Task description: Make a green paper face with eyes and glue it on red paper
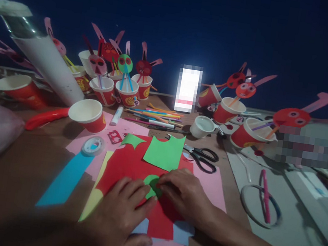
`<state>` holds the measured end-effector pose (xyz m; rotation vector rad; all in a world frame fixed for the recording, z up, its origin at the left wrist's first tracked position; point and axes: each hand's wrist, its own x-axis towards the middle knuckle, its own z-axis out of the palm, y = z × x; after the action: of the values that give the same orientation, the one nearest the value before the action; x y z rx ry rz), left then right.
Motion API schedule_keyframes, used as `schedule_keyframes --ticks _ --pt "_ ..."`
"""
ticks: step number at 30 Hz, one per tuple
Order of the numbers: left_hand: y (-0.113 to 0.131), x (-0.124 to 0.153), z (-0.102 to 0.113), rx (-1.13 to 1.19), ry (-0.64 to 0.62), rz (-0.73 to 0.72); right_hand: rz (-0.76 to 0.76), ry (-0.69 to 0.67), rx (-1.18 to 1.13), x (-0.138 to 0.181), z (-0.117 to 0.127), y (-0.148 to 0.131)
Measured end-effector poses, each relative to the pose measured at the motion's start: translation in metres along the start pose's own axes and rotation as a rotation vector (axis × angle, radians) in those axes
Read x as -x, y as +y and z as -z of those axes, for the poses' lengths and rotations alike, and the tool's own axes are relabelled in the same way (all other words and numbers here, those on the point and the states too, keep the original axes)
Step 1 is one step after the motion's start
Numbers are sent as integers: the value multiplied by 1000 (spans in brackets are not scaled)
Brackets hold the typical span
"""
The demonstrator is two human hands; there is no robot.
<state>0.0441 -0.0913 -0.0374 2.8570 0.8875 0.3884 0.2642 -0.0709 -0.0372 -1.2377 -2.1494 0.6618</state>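
My left hand (121, 211) lies on the red paper sheet (126, 166), its fingertips pressing the edge of a small green paper circle (151, 183). My right hand (183, 191) comes in from the right, fingers curled down and pinching the same green circle from the other side. A larger green paper piece (164, 152) with cut-out curves lies just beyond the hands. Pink (210, 183), yellow (94, 195) and blue (66, 178) sheets lie under and beside the red one.
Black scissors (203, 157) lie to the right of the green piece, a tape roll (93, 145) to the left. Several red paper cups (88, 115) with paper faces on straws stand at the back. Coloured pens (155, 117), a white cup (202, 126) and a wire ring (259, 205) are nearby.
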Motion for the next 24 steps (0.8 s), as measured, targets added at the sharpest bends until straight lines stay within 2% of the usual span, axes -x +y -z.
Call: schedule_keyframes --ticks 4,11,13,16,19,21,24 --pt "9 6 -12 -104 26 45 78 43 240 -3 -4 4" --pt "15 7 -23 -251 72 -9 57 78 216 -7 3 9" --pt "18 4 -19 -262 12 -1 64 95 218 -7 6 10" --pt "25 -1 -10 -225 -163 73 103 106 244 -5 7 11" --pt "33 -7 0 -226 -328 116 104 45 270 -4 5 12" --pt "37 -10 4 -235 -370 153 88 6 281 -3 4 12" --pt "38 -11 6 -242 -340 163 53 -14 247 -4 4 12"
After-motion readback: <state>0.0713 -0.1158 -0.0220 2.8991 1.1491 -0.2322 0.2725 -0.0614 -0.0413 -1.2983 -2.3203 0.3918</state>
